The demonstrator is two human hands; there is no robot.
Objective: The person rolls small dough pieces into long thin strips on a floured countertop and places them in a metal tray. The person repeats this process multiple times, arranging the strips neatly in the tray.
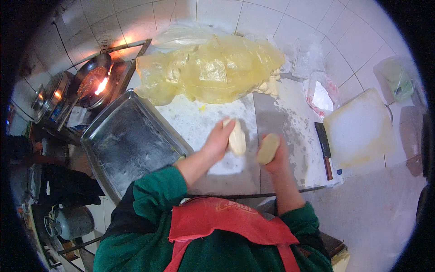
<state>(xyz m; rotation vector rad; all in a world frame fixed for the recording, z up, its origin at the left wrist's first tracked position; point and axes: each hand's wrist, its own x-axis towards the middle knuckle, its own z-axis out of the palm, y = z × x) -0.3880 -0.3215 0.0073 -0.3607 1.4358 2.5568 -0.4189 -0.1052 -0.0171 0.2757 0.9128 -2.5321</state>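
Over the floured work table (213, 106), my left hand (218, 137) is closed around a pale, elongated piece of dough (237, 139). My right hand (278, 159) grips a second dough piece (268, 148), a tan, flattened oval. The two pieces are held apart, a short distance above the table. Beyond my hands, a translucent yellow plastic sheet (208, 68) covers a heap of dough. Several uncovered dough pieces (271, 86) show at its right edge.
A large metal tray (136, 140) lies at my left. Past it, a wok (93, 75) stands by an open flame. A dark-bladed knife (323, 140) lies beside a white cutting board (360, 129) on the right. A flour bag (321, 97) sits behind. Someone's hand (38, 146) shows far left.
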